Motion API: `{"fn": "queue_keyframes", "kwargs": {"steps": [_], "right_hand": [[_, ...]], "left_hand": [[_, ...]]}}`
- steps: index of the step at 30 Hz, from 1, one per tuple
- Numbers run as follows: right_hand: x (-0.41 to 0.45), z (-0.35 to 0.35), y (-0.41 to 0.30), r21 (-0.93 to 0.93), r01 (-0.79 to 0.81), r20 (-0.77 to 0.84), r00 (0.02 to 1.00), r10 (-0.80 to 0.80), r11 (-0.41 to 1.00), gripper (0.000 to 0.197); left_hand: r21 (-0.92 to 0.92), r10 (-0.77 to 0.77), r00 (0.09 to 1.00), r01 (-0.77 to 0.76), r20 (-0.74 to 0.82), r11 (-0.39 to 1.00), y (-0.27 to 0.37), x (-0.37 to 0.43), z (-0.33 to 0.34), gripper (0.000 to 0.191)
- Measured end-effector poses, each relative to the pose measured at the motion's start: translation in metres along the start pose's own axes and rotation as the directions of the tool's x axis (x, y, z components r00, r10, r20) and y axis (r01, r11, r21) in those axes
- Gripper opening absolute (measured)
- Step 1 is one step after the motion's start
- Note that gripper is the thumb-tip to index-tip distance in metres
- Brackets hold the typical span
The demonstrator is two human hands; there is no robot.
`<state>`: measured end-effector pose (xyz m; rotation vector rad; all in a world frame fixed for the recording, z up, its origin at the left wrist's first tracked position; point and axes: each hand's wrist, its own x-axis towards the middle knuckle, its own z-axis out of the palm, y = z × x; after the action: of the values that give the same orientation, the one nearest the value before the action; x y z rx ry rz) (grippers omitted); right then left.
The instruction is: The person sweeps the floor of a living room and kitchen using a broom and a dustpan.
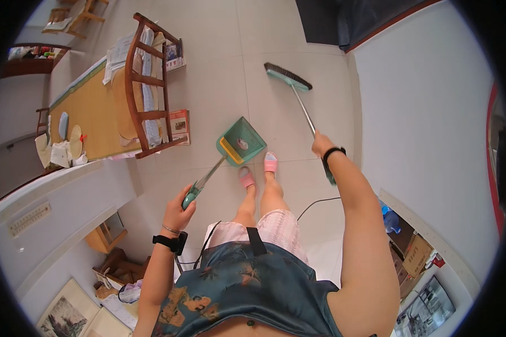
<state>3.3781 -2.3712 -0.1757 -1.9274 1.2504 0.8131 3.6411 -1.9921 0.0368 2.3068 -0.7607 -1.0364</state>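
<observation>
My left hand (pixel 180 209) grips the green end of the handle of a long-handled dustpan (pixel 253 145). The dustpan's green tray rests on the tiles just in front of my feet, with a row of yellow comb teeth (pixel 232 150) along its handle side. A small pale scrap (pixel 242 144) lies inside it. In my right hand (pixel 321 144) is the metal handle of a broom (pixel 302 105). Its light green head with dark bristles (pixel 289 75) is on the floor ahead and to the right, apart from the dustpan.
A wooden bed (pixel 88 113) with a woven mat stands at left. Stacked boxes or printed matter (pixel 180 126) sit by its slatted end. A white wall (pixel 413 118) runs along the right. Pink slippers (pixel 270 162) are on my feet, and a dark cable (pixel 316 203) shows beside my right leg.
</observation>
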Motion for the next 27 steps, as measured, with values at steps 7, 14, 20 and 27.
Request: {"fn": "queue_keyframes", "kwargs": {"steps": [7, 14, 20, 27], "right_hand": [[-0.147, 0.033, 0.062, 0.245, -0.044, 0.216, 0.976, -0.01, 0.968, 0.068], [-0.233, 0.087, 0.079, 0.665, -0.177, 0.073, 0.982, 0.173, 0.726, 0.069], [-0.125, 0.142, 0.077, 0.746, -0.13, 0.015, 0.984, 0.179, 0.653, 0.035], [-0.122, 0.249, -0.009, 0.585, -0.086, 0.008, 0.995, 0.1, 0.807, 0.07]], "left_hand": [[-0.009, 0.047, 0.998, -0.048, -0.034, 0.999, -0.015, -0.002, 0.004, 0.044], [-0.014, 0.037, 0.999, -0.037, 0.003, 0.999, -0.02, -0.003, 0.001, 0.044], [-0.037, 0.111, 0.994, -0.111, -0.012, 0.993, -0.028, 0.005, 0.003, 0.042], [-0.029, 0.185, 0.981, -0.183, 0.065, 0.983, -0.019, 0.013, -0.006, 0.041]]}}
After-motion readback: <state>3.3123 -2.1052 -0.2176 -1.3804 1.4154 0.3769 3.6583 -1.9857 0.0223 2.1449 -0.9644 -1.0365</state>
